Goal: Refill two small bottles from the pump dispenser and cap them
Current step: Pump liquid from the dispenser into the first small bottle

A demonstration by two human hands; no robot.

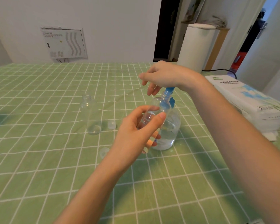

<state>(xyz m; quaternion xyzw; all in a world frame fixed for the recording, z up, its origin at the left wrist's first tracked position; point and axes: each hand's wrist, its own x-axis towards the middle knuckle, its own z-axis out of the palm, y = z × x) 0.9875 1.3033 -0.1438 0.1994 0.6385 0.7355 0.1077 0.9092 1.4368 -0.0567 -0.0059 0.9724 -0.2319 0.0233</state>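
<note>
At the centre of the frame I am holding a small clear bottle [158, 109] in my left hand [136, 133], thumb and fingers wrapped around its body, tilting it so its open neck is meeting the blue nozzle of the pump dispenser [167, 131]. My right hand [165, 76] is resting on top of the blue pump head, fingers loosely curled and hanging down in front of it; they are closing on nothing. The dispenser is standing on the green checked tablecloth [55, 159], partly filled with clear liquid. To the left of centre, a second small bottle [91, 115] is standing uncapped and apart. Two clear caps are lying on the cloth: one cap [111, 124] just right of that bottle, another cap [104, 151] below it, near my left wrist. A tissue pack [249, 101] is sitting at the right edge.
</note>
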